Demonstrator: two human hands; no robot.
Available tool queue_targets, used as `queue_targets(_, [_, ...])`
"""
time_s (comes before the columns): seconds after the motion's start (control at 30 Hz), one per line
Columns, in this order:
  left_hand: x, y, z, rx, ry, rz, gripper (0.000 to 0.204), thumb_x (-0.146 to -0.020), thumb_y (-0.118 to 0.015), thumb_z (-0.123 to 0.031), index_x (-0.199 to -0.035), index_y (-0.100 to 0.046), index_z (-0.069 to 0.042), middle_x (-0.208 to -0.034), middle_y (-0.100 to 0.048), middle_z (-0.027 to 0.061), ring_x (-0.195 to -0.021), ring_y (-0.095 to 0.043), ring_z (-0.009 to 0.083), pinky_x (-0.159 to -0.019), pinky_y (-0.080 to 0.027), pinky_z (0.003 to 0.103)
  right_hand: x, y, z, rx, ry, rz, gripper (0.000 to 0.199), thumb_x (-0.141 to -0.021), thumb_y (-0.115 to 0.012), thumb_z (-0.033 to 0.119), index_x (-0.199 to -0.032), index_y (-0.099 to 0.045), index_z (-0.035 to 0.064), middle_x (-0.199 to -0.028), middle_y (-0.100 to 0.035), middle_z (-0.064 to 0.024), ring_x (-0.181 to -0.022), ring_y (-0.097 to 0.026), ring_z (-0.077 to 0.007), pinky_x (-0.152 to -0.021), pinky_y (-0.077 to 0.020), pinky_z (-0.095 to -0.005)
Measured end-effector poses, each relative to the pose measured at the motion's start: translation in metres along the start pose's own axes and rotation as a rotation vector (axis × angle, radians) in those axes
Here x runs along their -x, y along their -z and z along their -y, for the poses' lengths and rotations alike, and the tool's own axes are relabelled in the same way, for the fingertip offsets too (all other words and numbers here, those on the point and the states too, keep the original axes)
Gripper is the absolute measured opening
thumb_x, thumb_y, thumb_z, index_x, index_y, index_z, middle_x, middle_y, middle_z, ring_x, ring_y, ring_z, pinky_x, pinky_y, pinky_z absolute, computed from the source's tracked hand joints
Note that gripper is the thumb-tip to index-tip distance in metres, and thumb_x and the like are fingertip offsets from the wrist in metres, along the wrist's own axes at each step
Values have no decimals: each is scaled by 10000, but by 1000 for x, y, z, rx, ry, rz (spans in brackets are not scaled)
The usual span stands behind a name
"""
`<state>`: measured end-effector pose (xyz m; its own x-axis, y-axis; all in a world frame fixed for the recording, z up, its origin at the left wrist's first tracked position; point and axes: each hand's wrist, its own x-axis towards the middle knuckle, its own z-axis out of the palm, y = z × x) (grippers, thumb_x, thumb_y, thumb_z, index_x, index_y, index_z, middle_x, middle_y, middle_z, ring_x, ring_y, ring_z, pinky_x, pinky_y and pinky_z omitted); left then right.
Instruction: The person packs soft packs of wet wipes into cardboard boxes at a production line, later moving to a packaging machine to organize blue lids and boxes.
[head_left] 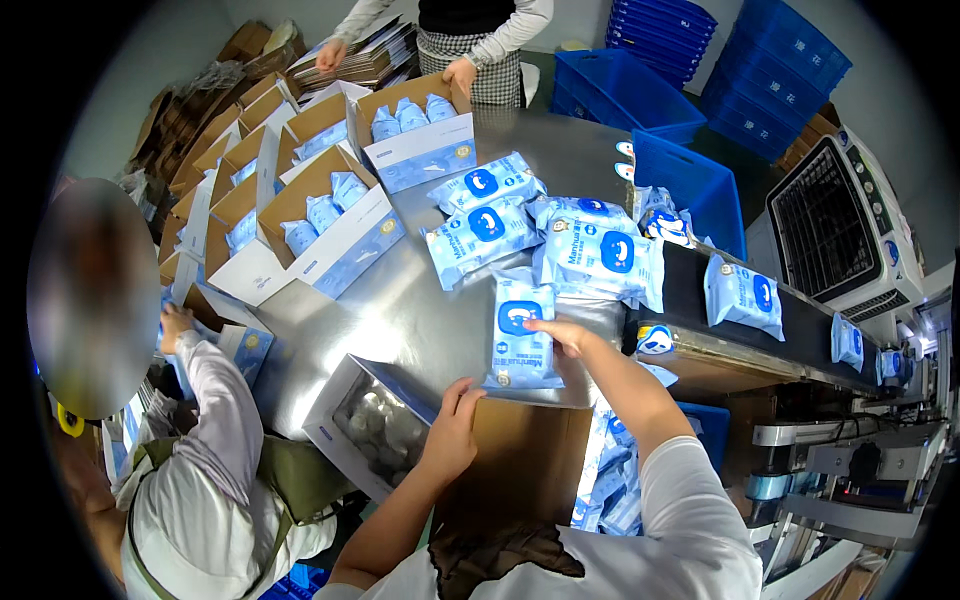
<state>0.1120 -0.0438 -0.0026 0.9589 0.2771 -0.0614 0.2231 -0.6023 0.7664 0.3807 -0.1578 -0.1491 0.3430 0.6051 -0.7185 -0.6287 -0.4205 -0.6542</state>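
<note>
1. In the head view, the right hand [570, 338] has hold of a blue wipes pack [522, 362] at the near edge of the steel table [330, 325], thumb pressed on top, other fingers mostly hidden.
2. The left hand [452, 440], fingers half curled, is beside the pack's lower corner; whether it grips anything, I can't tell.
3. Several cartons [352, 252] already hold packs; loose packs [490, 225] and those along the conveyor belt [685, 275] seemingly remain to be handled.

Packing workshop — conveyor belt [688, 282], steel table [430, 325], open cartons [345, 248], stacked crates [775, 82]
</note>
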Motion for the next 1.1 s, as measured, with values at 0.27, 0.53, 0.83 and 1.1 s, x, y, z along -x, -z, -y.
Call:
queue_targets(0.27, [-1,3,6,-34,40,-52,528,-684,-459,135,-1185,-444,-33,-1330,-343,179,-1157,-440,395,-910,-429,403,188,-81,76,839,970,-402,749,-588,-813,284,-1132,-406,-31,-1054,-550,-212,-990,-570,-301,-834,-454,-356])
queue_targets(0.53, [-11,11,22,-112,-194,37,575,-690,-488,126,-1224,-434,-78,-1330,-341,155,-1043,-523,388,-817,-467,432,305,-120,-45,1015,601,116,678,-602,-792,243,-1145,-440,40,-1058,-572,-191,-995,-569,-363,-798,-485,-395])
queue_targets(0.83, [-9,10,10,-20,-147,125,635,-735,-554,59,-1323,-368,-94,-1387,-266,182,-1036,-528,387,-818,-477,415,242,-140,-75,1263,432,541,534,-841,-602,333,-1276,-456,57,-1180,-563,-192,-1056,-566,-339,-876,-455,-422])
queue_targets(1.1, [-219,-12,140,-227,-226,-75,781,-741,-703,-319,-1375,-316,-78,-1398,-305,190,-1257,-360,341,-990,-338,461,101,76,113,1411,638,-574,982,-586,-783,258,-1400,-263,81,-1435,-270,-210,-1339,-231,-377,-1076,-245,-447])
